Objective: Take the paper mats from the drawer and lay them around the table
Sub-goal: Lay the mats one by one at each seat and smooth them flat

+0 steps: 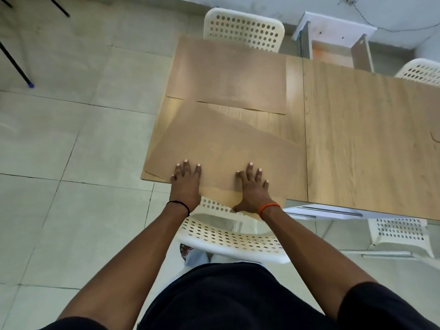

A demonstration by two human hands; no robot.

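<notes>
Bench point(357, 139): light wood, two sections butted at a seam, running away to the right. Chairs sit round it: near chair point(228, 236) tucked under the close edge directly below the hands, far chair point(242, 29) across at the opposite edge, two more at the right.

Drawer point(333, 48): white, open, beyond the far edge, well apart from the hands. Contents too dim to tell.

Far mat point(228, 72): brown paper, flat on the left section before the far chair, long axis along the bench edge, roughly square to it.

Near mat point(226, 151): same paper, on the left section in front of the near chair. Long axis runs left to right but skewed; its right end sits further from the person than its left, and the top edge slants across the wood. Left near corner lies at the bench corner. A strip of bare wood shows between the two mats.

Left hand point(187, 181): fingers spread, flat, pressing the mat's near left part.

Right hand point(252, 186): fingers spread, flat on the mat just right of centre, thumb at the bench lip.

Judgement: both hands lie on the near edge, about equally close, mat extending away and rightward. Squaring it would need a slight turn, right end drawn back toward the person. Remaining places at the right section show no mat laid.
</notes>
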